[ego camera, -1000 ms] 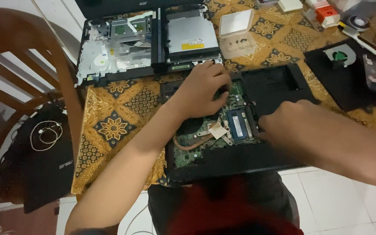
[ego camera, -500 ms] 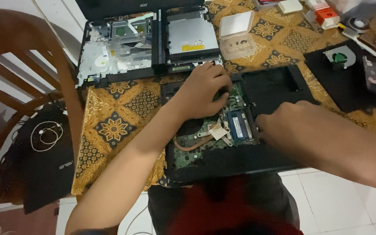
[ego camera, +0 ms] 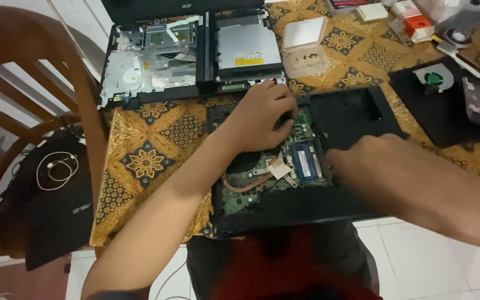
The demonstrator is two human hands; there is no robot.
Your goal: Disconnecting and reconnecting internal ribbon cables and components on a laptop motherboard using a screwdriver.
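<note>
Hands [ego camera: 259,116] on opened laptop [ego camera: 356,114], screws in tray [ego camera: 305,51]

A table covered with a gold-and-brown patterned cloth [ego camera: 151,161] carries everything. At its near edge lies an opened black laptop base with green circuit board [ego camera: 284,172]. At the far edge lies a second dismantled black laptop chassis [ego camera: 190,55], beside it a clear plastic box [ego camera: 305,47]. Toward the right edge lies a black mat [ego camera: 445,105] bearing a small fan.
</note>
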